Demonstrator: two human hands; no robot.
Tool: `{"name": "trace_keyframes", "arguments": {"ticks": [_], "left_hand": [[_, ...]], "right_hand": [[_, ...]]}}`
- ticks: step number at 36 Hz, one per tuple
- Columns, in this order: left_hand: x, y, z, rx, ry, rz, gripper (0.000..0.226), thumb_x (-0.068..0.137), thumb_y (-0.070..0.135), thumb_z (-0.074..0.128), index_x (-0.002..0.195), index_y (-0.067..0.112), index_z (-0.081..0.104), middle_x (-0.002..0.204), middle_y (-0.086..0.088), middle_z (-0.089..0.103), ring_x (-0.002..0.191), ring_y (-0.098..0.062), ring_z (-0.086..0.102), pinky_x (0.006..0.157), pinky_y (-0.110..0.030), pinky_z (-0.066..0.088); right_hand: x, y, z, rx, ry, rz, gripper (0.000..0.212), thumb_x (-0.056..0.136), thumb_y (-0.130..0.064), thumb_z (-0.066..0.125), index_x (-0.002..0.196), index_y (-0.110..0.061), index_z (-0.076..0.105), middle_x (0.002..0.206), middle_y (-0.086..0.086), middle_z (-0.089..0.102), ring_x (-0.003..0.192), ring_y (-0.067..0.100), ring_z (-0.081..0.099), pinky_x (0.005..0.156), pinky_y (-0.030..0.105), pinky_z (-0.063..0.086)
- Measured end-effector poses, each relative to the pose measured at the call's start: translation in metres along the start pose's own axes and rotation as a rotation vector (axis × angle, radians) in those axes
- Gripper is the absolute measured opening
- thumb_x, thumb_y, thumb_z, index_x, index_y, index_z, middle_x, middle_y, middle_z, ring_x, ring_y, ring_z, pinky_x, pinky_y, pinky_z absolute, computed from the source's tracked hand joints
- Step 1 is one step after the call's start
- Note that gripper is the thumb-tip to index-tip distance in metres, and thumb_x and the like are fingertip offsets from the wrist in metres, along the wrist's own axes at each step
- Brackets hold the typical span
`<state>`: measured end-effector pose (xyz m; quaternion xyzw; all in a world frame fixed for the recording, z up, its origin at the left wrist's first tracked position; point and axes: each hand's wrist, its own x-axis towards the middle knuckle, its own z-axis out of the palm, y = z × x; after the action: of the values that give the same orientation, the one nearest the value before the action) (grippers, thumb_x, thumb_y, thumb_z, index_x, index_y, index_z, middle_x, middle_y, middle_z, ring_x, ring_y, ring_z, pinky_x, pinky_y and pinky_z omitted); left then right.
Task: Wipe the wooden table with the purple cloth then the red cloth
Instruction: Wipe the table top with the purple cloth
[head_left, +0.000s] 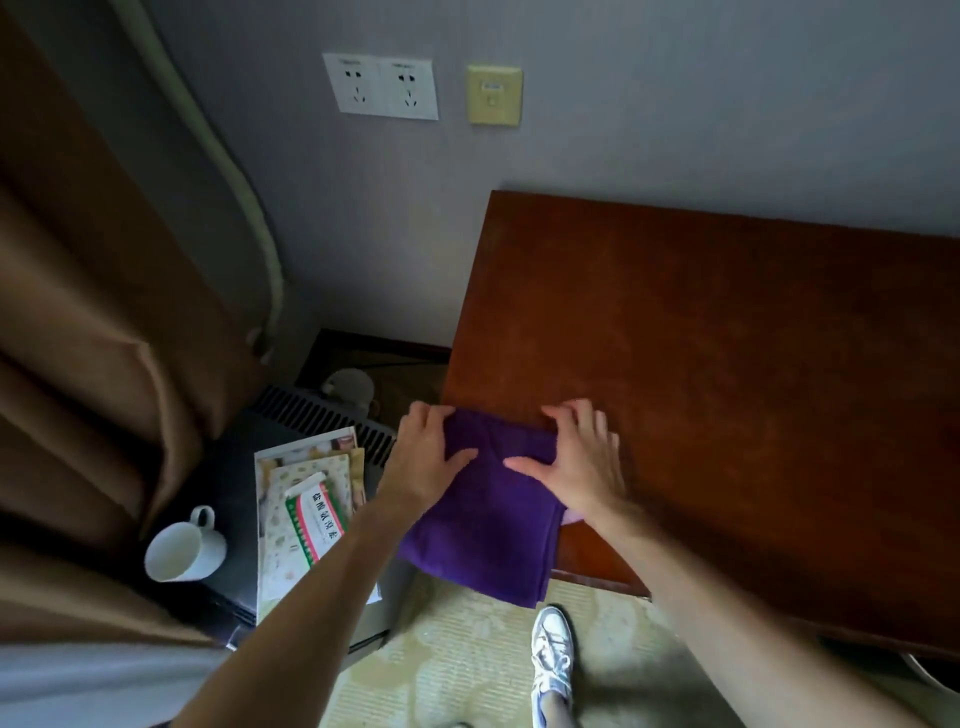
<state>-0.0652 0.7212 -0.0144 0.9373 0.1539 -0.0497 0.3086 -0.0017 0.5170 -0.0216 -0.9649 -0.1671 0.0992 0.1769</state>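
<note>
The purple cloth lies folded on the near-left corner of the wooden table, and its lower part hangs over the table's front edge. My left hand holds the cloth's far-left corner, fingers curled over its edge and thumb lying on top. My right hand presses on the cloth's right side with spread fingers, which reach partly onto the bare wood. A small pale pink patch shows beside the cloth under my right wrist. No red cloth is in view.
Left of the table stands a low black unit with a white mug, a booklet and a small red-and-green box. Brown curtains hang at the left. The wall has sockets. My shoe stands on the carpet.
</note>
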Motion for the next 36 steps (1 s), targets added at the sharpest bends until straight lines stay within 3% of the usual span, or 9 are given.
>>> {"name": "trace_keyframes", "arguments": {"ticks": [3, 7, 12, 15, 18, 23, 27, 32, 36], "left_hand": [[0.014, 0.005, 0.002, 0.035, -0.070, -0.095, 0.074, 0.078, 0.031, 0.083, 0.138, 0.008, 0.046, 0.131, -0.015, 0.042, 0.122, -0.034, 0.047, 0.106, -0.047, 0.041], [0.029, 0.010, -0.007, -0.097, -0.263, -0.255, 0.058, 0.079, 0.019, 0.083, 0.125, 0.004, 0.051, 0.116, -0.012, 0.056, 0.103, -0.024, 0.058, 0.086, -0.028, 0.045], [0.041, 0.011, -0.024, -0.058, -0.354, -0.146, 0.026, 0.084, 0.026, 0.077, 0.105, 0.018, 0.064, 0.111, -0.010, 0.053, 0.108, -0.028, 0.056, 0.097, -0.039, 0.049], [0.036, 0.018, -0.046, -0.280, -0.321, -0.089, 0.031, 0.082, 0.008, 0.077, 0.081, 0.029, 0.055, 0.084, 0.005, 0.061, 0.089, -0.020, 0.060, 0.076, -0.028, 0.047], [0.026, 0.027, -0.071, -0.369, -0.186, 0.042, 0.030, 0.077, 0.016, 0.081, 0.081, 0.029, 0.054, 0.075, 0.007, 0.059, 0.076, -0.011, 0.055, 0.072, -0.033, 0.044], [-0.001, 0.045, -0.099, -0.462, -0.029, 0.303, 0.031, 0.082, 0.015, 0.079, 0.108, 0.026, 0.064, 0.101, 0.004, 0.071, 0.096, -0.013, 0.069, 0.082, -0.032, 0.056], [-0.025, 0.030, -0.079, -0.198, -0.017, 0.500, 0.038, 0.081, 0.002, 0.076, 0.112, 0.022, 0.068, 0.107, 0.010, 0.066, 0.099, -0.004, 0.064, 0.084, -0.021, 0.049], [-0.060, -0.016, -0.035, 0.051, -0.224, 0.394, 0.023, 0.085, 0.045, 0.065, 0.102, 0.029, 0.070, 0.107, 0.013, 0.061, 0.100, -0.007, 0.063, 0.087, -0.034, 0.053], [-0.081, -0.034, -0.032, 0.030, -0.113, 0.325, 0.033, 0.093, 0.055, 0.049, 0.107, 0.031, 0.067, 0.109, 0.018, 0.057, 0.094, -0.002, 0.064, 0.077, -0.033, 0.055]], "right_hand": [[0.007, -0.007, -0.009, 0.097, -0.206, 0.046, 0.072, 0.081, -0.062, 0.077, 0.134, -0.020, 0.053, 0.129, 0.006, 0.058, 0.123, 0.029, 0.053, 0.098, 0.041, 0.047], [0.018, -0.019, -0.019, 0.007, -0.384, 0.093, 0.063, 0.089, -0.061, 0.069, 0.129, -0.014, 0.055, 0.133, 0.012, 0.060, 0.125, 0.034, 0.052, 0.101, 0.043, 0.046], [0.025, -0.025, -0.045, 0.153, -0.494, 0.074, 0.046, 0.094, -0.045, 0.071, 0.123, -0.017, 0.049, 0.132, 0.008, 0.052, 0.121, 0.030, 0.054, 0.103, 0.046, 0.048], [0.018, -0.028, -0.070, 0.279, -0.421, 0.074, 0.033, 0.096, -0.035, 0.072, 0.109, -0.021, 0.046, 0.112, 0.004, 0.062, 0.104, 0.025, 0.064, 0.090, 0.041, 0.052], [0.013, -0.032, -0.095, 0.385, -0.235, -0.010, 0.032, 0.093, -0.031, 0.076, 0.107, -0.024, 0.048, 0.107, -0.001, 0.058, 0.100, 0.022, 0.062, 0.082, 0.035, 0.049], [0.002, -0.034, -0.126, 0.432, -0.012, -0.238, 0.053, 0.086, -0.028, 0.082, 0.133, -0.026, 0.057, 0.111, -0.009, 0.058, 0.099, 0.006, 0.060, 0.088, 0.022, 0.052], [-0.019, -0.023, -0.104, 0.223, -0.015, -0.432, 0.051, 0.083, -0.023, 0.085, 0.131, -0.022, 0.066, 0.102, -0.009, 0.054, 0.091, 0.008, 0.057, 0.086, 0.027, 0.051], [-0.053, -0.005, -0.039, 0.079, -0.283, -0.433, 0.038, 0.091, -0.050, 0.073, 0.120, -0.027, 0.071, 0.107, -0.008, 0.056, 0.092, 0.010, 0.065, 0.093, 0.038, 0.050], [-0.044, -0.014, -0.002, 0.019, 0.023, -0.448, 0.044, 0.098, -0.049, 0.049, 0.126, -0.021, 0.067, 0.119, 0.000, 0.060, 0.102, 0.022, 0.063, 0.081, 0.043, 0.057]]}}
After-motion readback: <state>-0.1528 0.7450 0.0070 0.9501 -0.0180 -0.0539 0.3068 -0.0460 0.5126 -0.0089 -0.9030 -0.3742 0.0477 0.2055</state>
